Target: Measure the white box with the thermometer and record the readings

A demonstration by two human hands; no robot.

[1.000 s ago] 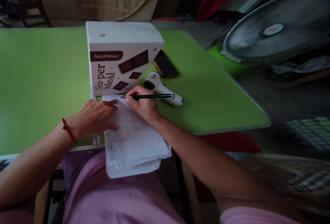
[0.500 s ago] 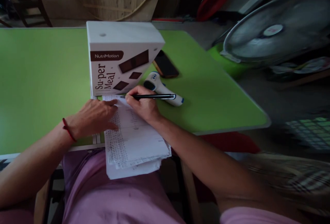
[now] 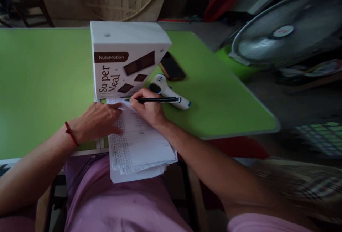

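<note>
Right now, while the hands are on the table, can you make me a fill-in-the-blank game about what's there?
1. The right hand holds a black ____.
2. The left hand touches the white ____ that stick out past the edge of the table.
3. The bracelet is coloured ____.
4. The table under the box is coloured ____.

Missing words: pen; papers; red; green.

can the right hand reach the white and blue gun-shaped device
Probably yes: the white and blue gun-shaped device lies close beside the right hand with nothing standing between, though the slim black pen it grips may get in the way.
</note>
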